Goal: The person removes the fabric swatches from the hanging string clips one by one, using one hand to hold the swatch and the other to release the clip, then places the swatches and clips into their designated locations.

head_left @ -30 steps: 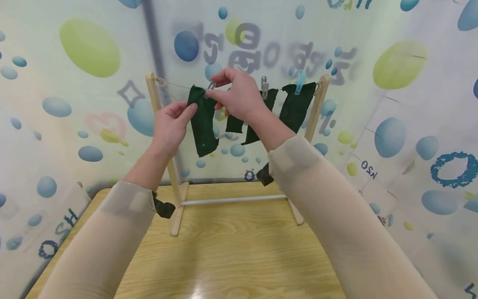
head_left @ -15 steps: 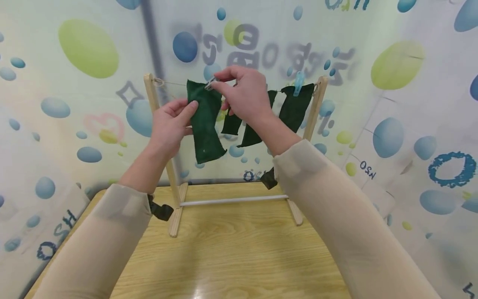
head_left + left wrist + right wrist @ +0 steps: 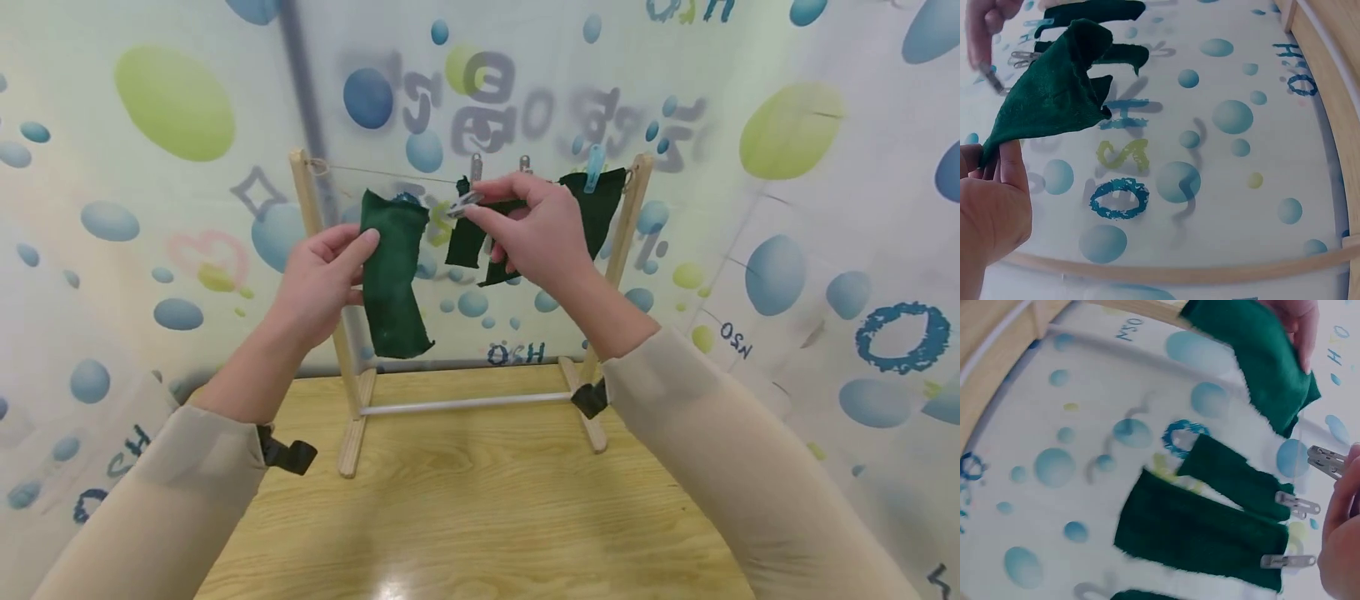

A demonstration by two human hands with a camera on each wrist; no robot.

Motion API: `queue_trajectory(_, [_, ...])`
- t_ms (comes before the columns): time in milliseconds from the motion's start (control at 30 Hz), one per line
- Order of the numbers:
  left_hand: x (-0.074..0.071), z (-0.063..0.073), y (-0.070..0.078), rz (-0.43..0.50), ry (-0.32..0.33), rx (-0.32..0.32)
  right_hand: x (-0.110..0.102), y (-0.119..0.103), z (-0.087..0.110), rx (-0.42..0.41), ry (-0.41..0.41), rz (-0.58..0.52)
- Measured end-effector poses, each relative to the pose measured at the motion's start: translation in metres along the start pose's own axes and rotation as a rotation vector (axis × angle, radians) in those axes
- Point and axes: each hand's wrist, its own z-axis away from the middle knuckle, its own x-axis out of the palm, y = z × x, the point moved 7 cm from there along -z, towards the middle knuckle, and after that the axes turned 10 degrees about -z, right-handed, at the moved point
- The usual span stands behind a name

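My left hand pinches the upper left edge of a dark green cloth strip, thumb in front. The cloth hangs in front of the string, apart from it. Between thumb and fingers, my right hand holds a metal clothespin, to the right of the cloth and not touching it. Further right, several green cloths hang on the string; two have metal clothespins, and the rightmost cloth has a light blue clothespin. My right hand partly covers these in the head view.
The string is tied between two wooden posts, the left post and the right post. A white rod joins them low down. The frame stands on a wood-grain table, before a patterned curtain.
The clothespin has come off the left cloth, and my right hand has moved right and down with it. My left hand has drawn the cloth down and left, away from the string.
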Motion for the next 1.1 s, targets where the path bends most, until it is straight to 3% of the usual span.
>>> queue_trajectory(267, [-0.018, 0.026, -0.017, -0.062, -0.047, -0.034, -0.031, 0.042, 0.046, 0.105, -0.017, -0.007])
queue_trajectory(600, [-0.054, 0.061, -0.048, -0.137, -0.045, -0.052, -0.076, 0.095, 0.101, 0.235, 0.029, 0.062])
queue_trajectory(733, [-0.069, 0.075, -0.065, -0.164, -0.070, -0.087, -0.091, 0.109, 0.118, 0.264, 0.046, 0.060])
queue_trajectory(900, [-0.086, 0.091, -0.090, -0.342, -0.063, -0.172, -0.109, 0.130, 0.144, 0.352, 0.070, 0.042])
queue_trajectory(1100, [-0.105, 0.109, -0.126, -0.417, -0.040, -0.231, -0.127, 0.169, 0.175, 0.433, 0.107, 0.034])
